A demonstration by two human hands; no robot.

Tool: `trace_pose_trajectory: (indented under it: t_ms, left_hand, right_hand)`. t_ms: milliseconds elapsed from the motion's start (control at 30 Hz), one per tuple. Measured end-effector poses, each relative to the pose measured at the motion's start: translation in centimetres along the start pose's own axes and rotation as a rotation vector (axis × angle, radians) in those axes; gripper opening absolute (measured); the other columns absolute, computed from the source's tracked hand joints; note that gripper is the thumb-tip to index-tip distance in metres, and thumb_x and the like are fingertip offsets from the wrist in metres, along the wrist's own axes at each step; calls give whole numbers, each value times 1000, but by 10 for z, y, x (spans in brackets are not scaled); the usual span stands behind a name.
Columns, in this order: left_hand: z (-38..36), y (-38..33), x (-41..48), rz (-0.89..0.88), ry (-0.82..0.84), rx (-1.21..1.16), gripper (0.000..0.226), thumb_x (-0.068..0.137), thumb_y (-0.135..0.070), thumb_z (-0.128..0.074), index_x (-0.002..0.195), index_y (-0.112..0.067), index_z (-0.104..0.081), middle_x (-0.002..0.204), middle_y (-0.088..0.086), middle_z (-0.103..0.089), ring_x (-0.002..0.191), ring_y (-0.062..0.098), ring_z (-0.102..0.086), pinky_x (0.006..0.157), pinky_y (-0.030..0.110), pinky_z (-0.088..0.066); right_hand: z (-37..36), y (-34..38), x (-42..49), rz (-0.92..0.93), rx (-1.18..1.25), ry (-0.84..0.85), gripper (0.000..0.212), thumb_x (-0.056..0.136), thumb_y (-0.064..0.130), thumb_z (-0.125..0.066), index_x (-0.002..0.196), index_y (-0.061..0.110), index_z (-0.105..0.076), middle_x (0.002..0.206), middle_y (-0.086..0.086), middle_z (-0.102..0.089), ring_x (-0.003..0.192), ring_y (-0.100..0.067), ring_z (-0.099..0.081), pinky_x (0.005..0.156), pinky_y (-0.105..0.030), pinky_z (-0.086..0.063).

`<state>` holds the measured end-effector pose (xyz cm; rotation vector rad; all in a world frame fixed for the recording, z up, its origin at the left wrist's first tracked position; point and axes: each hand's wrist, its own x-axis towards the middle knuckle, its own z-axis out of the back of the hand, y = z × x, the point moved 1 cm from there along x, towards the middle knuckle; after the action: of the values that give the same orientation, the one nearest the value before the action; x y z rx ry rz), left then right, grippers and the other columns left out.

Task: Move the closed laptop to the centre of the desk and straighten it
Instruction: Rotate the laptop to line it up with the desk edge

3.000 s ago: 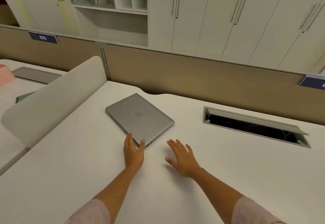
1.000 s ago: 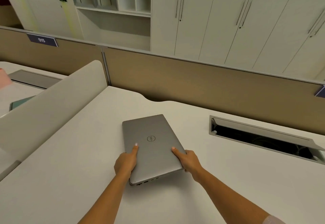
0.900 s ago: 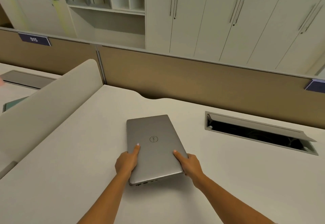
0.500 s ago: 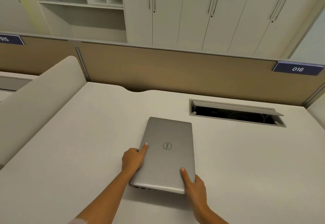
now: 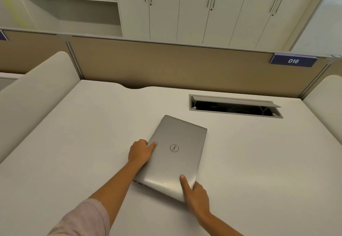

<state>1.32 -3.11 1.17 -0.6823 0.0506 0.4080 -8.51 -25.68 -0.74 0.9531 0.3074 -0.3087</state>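
A closed silver laptop [image 5: 175,154] with a round logo on its lid is near the middle of the white desk [image 5: 74,143], turned so that a short end points toward me and skewed a little clockwise. My left hand [image 5: 140,151] grips its left long edge, thumb on the lid. My right hand [image 5: 194,193] holds the near right corner, thumb on top and fingers underneath. The near corner looks slightly raised off the desk.
An open cable tray slot [image 5: 235,107] is cut into the desk behind and right of the laptop. A tan partition [image 5: 166,69] with a "016" label [image 5: 293,61] runs along the back. Rounded side dividers [image 5: 33,95] stand at left and right.
Over three seconds both hands took hold of the laptop and carried it from the back left toward the desk's middle. Since half a second ago it has turned further clockwise.
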Motion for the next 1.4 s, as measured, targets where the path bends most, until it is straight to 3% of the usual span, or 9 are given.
trace_pose_trajectory:
  t_ms: [167,367,533,733,833,933,1100,1233,1400]
  left_hand:
    - [3,-2,-2,12,15,118,52,93,-51,-53,62,-11,-47,65,4,-55,64,24,-55,56,30,-40]
    - [-4,-6,-8,-28,-35,246,46,98,-48,-46,76,-9,-55,87,10,-65,81,25,-61,63,30,-41]
    - [-4,-14,-5,-26,13,385,47,96,-48,-48,101,-4,-65,103,11,-69,95,28,-65,67,30,-44]
    - [-3,-12,-19,-35,34,435,52,94,-55,-45,109,-7,-61,111,10,-64,99,27,-62,68,30,-42]
    - [-6,1,-36,-67,-14,358,64,93,-56,-47,134,-7,-44,138,11,-46,122,29,-47,88,36,-45]
    - [-10,16,-56,-109,-83,305,81,93,-58,-44,153,-9,-18,160,12,-18,145,29,-20,115,39,-25]
    - [-24,26,-96,83,-73,106,100,90,-60,-48,153,-10,12,162,14,15,150,28,9,120,47,-2]
    - [-36,12,-119,293,-39,-113,110,89,-58,-54,149,-6,21,160,15,23,148,27,20,119,47,5]
    - [-46,-13,-131,506,-128,-342,114,87,-55,-59,148,-6,23,158,15,28,145,26,27,118,46,9]
  right_hand:
    - [9,-1,9,67,-243,42,66,87,75,-40,60,16,-47,56,1,-61,62,-19,-63,66,-32,-50]
    - [18,2,17,105,-456,102,71,84,80,-35,54,17,-41,54,-2,-58,67,-25,-67,70,-34,-54]
    - [27,3,27,119,-538,172,72,79,85,-35,52,18,-41,41,3,-52,42,-15,-55,56,-26,-48]
    - [42,11,48,78,-641,342,76,77,87,-34,50,19,-54,33,6,-55,39,-8,-57,74,-27,-54]
    - [60,27,73,103,-627,256,76,83,82,-35,51,17,-60,43,6,-61,52,-11,-63,77,-31,-53]
    - [80,45,102,151,-504,122,63,88,71,-43,59,20,-66,55,7,-68,63,-14,-69,76,-32,-54]
    - [93,63,152,307,-358,42,27,91,41,-63,97,15,-66,99,-4,-69,95,-24,-65,86,-39,-52]
    - [94,75,181,325,-391,60,54,88,32,-70,133,9,-49,135,-16,-49,123,-31,-49,103,-44,-42]
    - [91,83,202,269,-475,110,79,87,41,-70,149,13,-29,153,-14,-32,140,-33,-33,112,-49,-32]
